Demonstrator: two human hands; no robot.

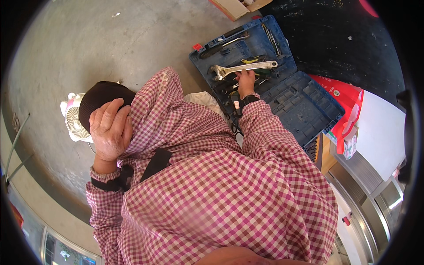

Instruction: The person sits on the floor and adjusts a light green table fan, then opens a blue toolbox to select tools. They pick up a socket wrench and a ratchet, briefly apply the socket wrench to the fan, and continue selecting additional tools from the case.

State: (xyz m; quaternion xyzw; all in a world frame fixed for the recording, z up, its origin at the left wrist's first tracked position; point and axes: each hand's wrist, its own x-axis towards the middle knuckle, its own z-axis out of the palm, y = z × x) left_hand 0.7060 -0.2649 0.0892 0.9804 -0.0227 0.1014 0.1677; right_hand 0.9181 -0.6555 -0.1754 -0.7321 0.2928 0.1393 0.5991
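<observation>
My right hand (pixel 246 84) reaches over an open blue tool case (pixel 304 106), fingers closed at the handle of a silver adjustable wrench (pixel 251 67). The wrench lies slantwise above the case's tool-filled half, its jaw end to the left. Beneath it are yellow-and-black handled tools (pixel 254 59), partly covered by the wrench and my hand. A screwdriver-like tool with a dark handle (pixel 212 52) sits along the case's far left edge. My left hand (pixel 110 130) is open, its fingers stretched over a dark, rounded, ribbed cloth item (pixel 99 95) whose kind I cannot make out.
A white fan (pixel 75 121) stands on the concrete floor (pixel 145 35) at the left. Right of the case are a red bag (pixel 349 99) and a white panel (pixel 380 128). A black surface (pixel 344 39) lies at the far right, a cardboard box (pixel 234 6) at the far edge.
</observation>
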